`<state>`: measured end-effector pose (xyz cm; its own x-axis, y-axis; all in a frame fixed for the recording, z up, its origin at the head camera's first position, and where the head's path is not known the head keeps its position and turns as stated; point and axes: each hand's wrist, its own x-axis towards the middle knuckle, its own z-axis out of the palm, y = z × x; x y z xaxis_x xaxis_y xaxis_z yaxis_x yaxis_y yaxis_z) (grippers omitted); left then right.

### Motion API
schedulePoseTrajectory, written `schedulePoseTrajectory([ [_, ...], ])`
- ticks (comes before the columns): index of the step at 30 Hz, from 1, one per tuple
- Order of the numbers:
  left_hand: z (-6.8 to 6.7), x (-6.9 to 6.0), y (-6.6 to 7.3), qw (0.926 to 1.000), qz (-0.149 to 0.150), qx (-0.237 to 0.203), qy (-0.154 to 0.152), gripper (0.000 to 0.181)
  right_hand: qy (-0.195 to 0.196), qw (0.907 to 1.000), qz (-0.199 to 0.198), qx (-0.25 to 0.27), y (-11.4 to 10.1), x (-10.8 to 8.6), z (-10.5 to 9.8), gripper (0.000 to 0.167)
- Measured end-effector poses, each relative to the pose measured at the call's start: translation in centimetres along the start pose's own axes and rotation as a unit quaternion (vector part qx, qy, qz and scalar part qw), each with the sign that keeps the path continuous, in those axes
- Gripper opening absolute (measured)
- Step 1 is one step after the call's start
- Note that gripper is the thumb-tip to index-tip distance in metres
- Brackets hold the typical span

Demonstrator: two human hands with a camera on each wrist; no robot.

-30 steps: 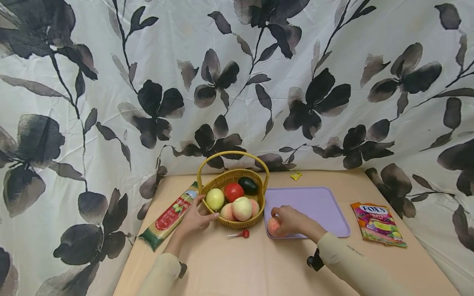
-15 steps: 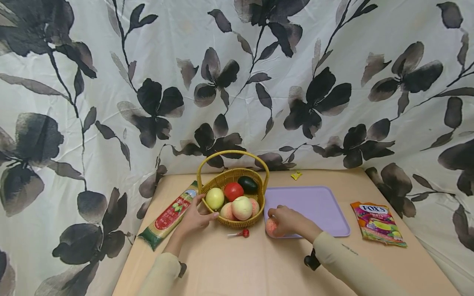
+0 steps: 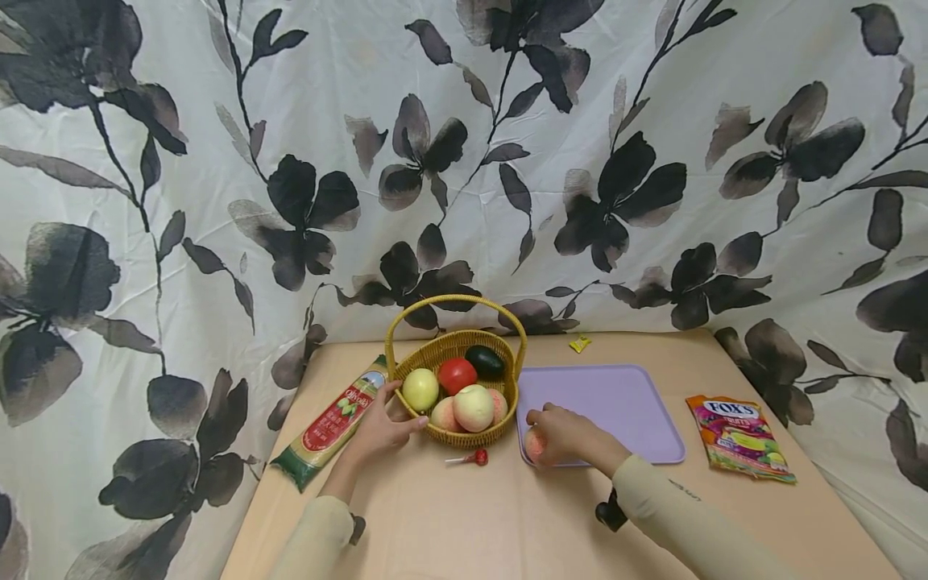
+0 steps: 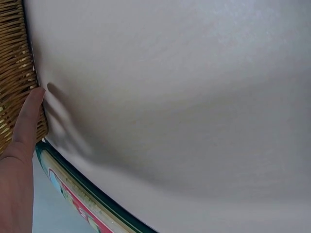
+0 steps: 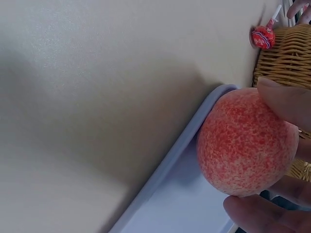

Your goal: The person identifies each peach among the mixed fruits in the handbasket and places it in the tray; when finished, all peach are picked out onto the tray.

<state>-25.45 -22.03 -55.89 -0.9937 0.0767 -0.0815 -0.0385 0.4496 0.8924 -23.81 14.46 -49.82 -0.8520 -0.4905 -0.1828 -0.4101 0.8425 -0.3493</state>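
Note:
A peach is gripped by my right hand over the near left corner of the lilac tray. In the right wrist view, fingers and thumb hold the speckled red peach beside the tray rim. My left hand rests against the left front of the yellow wicker basket, thumb and fingers spread. One straight digit touches the weave in the left wrist view. Inside the basket are several fruits: a yellow-green one, a red one, a dark green one and peaches.
A lollipop lies in front of the basket. To the left is a long green-and-red packet with printed olives. A Fox's candy bag lies right of the tray, and a small yellow wrapper lies behind it.
My right hand has shifted very slightly left with the peach over the tray corner. The left hand and the basket stay in place.

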Motion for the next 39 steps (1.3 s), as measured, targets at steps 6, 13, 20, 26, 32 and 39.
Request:
schedulePoseTrajectory([
  [6,0.0,-0.1,0.0,1.0000,-0.003,-0.009,-0.001,0.103,0.004,0.9999,-0.008,0.007,0.0,0.1,0.3,0.052],
  [13,-0.1,-0.2,0.1,0.9999,0.000,-0.010,0.000,0.102,0.007,0.9999,-0.007,0.003,-0.2,0.0,0.2,0.058],
  [20,0.0,-0.3,0.0,0.9999,0.001,-0.013,0.000,0.101,0.003,1.0000,-0.008,0.003,-0.1,-0.1,-0.2,0.065],
  [26,0.0,-0.3,-0.2,1.0000,-0.003,-0.009,-0.001,0.103,-0.011,0.9999,0.006,-0.001,-0.3,-0.3,-0.6,0.066],
  [32,0.1,-0.2,-0.2,0.9999,-0.011,-0.008,0.000,0.104,0.019,0.9997,0.013,-0.002,-1.3,0.5,-2.1,0.064],
  [39,0.1,0.0,-0.1,1.0000,-0.002,-0.005,-0.001,0.104,0.081,0.9962,-0.019,0.025,-4.0,2.4,-4.1,0.073],
])
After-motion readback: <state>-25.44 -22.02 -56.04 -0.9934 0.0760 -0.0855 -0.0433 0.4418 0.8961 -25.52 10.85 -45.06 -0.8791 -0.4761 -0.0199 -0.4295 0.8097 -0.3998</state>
